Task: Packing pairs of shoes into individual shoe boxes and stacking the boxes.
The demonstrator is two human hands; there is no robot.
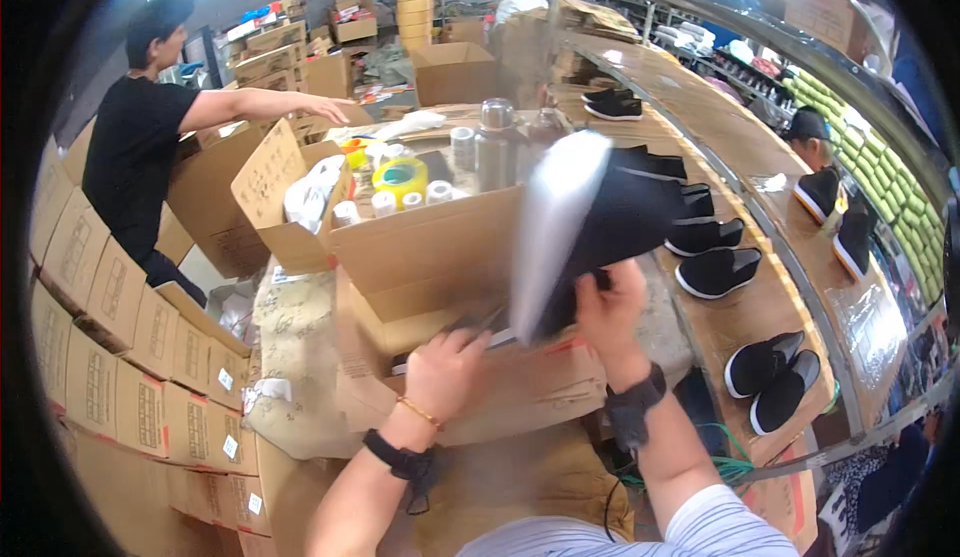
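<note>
My right hand point(612, 312) is closed round a black cloth shoe point(625, 217) with a white sole, raised over the right side of an open cardboard carton point(430, 252). Motion blurs the shoe, so I cannot tell whether it is one or a pair. My left hand point(440, 372) is at the carton's near side, its fingers smeared and partly hidden. Close by its fingers, something dark with a white edge shows inside the carton. On the conveyor at the right, several black slip-on shoes point(718, 272) lie in a row.
Behind the carton stand a steel flask point(495, 147), a yellow tape roll point(402, 177) and several white rolls. Stacked cartons point(130, 337) line the left. A person in black point(130, 157) reaches out at far left. Another person point(808, 137) is beyond the conveyor point(745, 357).
</note>
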